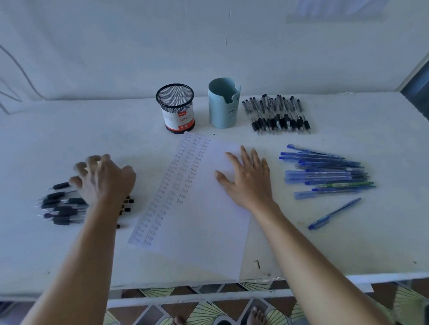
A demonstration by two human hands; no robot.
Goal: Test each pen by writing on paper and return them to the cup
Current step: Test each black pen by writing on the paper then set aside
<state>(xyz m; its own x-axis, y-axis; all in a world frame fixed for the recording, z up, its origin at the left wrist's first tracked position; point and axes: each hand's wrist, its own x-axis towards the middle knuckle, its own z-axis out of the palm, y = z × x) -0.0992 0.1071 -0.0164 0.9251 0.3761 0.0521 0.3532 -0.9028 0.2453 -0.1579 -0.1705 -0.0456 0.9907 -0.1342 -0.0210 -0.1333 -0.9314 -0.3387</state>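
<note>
Your white table (61, 266) has a matte, faintly scuffed top, so loose pens won't roll far. The sheet of paper (204, 230) lies slanted across its middle, thin and smooth, with columns of small test scribbles down its left half and the right half bare. Your right hand (248, 177) lies flat on that bare half, fingers straight and spread, holding nothing; I'd keep it there so the sheet can't slide as you write. Your left hand (103, 179) hovers over the black pens (61, 206) at the left, fingers half curled and apart. The fingertips are blurred and no pen shows in them. Pick one pen by its ribbed rubber grip, not a bunch. The blue pens (328, 173) are fanned out to the right of the paper, slim and translucent. More clear-barrelled black pens (278, 116) are ranked at the back right. The blue cup (222, 104), smooth with a notched rim, stands beside them. The mesh cup (176, 108), black wire with a paper label, stands just past the paper's far corner. One blue pen (334, 213) lies apart, nearer you.
</note>
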